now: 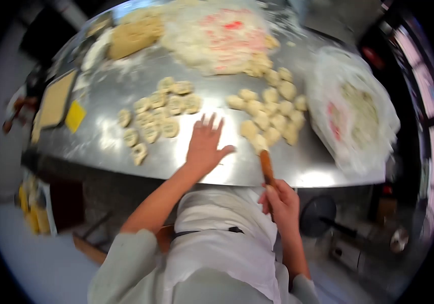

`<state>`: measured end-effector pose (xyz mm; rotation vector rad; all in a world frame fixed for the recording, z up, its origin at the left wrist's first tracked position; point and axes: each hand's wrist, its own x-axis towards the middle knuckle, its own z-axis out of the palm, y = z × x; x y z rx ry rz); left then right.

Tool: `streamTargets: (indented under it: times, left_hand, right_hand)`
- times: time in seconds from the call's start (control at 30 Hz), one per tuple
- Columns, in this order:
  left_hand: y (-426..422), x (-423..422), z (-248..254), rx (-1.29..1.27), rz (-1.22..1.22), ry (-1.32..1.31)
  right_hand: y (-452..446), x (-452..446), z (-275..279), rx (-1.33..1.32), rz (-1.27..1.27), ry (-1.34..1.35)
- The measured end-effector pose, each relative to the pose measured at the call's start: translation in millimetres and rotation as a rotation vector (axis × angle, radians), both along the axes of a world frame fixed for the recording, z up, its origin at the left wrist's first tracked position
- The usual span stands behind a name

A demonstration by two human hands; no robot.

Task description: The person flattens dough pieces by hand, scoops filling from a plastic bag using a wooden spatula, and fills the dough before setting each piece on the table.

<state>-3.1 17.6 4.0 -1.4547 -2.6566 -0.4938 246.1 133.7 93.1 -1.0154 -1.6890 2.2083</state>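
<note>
My left hand [205, 147] lies palm down over the steel table [171, 157], fingers spread, with nothing in it. Closed around a brown wooden rolling pin [266, 167] is my right hand [281, 200], at the table's front edge. The pin's far end meets or overlaps the nearest of several pale dough balls [278, 121], clustered right of centre. To the left of my left hand lie several flattened dough pieces [175, 105] with dark marks on top; these marks are too blurred to read.
A clear plastic bag [323, 137] with pale and pink contents stands at the right. At the back are a plastic-covered pale and pink mass [191, 45] and a tan dough slab [133, 38]. A yellow card [75, 116] and a tray [57, 101] sit far left.
</note>
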Motion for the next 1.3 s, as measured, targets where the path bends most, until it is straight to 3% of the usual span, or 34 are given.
streamTargets:
  times: [0.13, 0.27, 0.4, 0.43, 0.47, 0.57, 0.67, 0.7, 0.8, 0.93, 1.03, 1.3]
  left_hand:
    - [9, 1, 16, -0.084, 0.043, -0.033]
    - [-11, -13, -2, 0.027, -0.013, -0.222]
    - [-42, -4, 4, 0.101, -0.044, -0.273]
    - [-46, -1, 8, 0.144, -0.053, -0.206]
    - [-48, -1, 14, 0.16, -0.035, -0.304]
    - [-49, -8, 27, 0.217, -0.017, -0.475]
    - [-37, -6, 25, 0.504, 0.121, -1.052]
    - [-27, -2, 19, 0.654, 0.028, -1.149]
    - [18, 39, 59, 0.795, 0.057, -1.782]
    - [63, 79, 45, 0.836, -0.041, -2.221]
    - [73, 101, 37, 0.815, -0.048, -2.294]
    - [66, 103, 42, 0.793, 0.028, -2.198]
  right_hand:
    - [5, -7, 5, -0.001, 0.039, 0.023]
    - [22, -6, 31, 0.167, 0.149, 0.039]
    - [79, 31, 77, 0.464, -0.069, 0.043]
    - [99, 37, 94, 0.543, -0.13, -0.059]
    - [125, 43, 100, 0.622, -0.215, -0.074]
    - [218, 50, 120, 0.944, -0.167, -0.362]
    - [311, 50, 99, 1.49, -0.049, -0.744]
    - [323, 41, 100, 1.576, -0.033, -0.923]
    - [350, 14, 99, 1.554, 0.0, -1.174]
    - [371, -1, 91, 1.639, 0.193, -1.182]
    - [366, -4, 95, 1.625, 0.254, -1.172]
    - [356, 1, 98, 1.579, 0.313, -1.039]
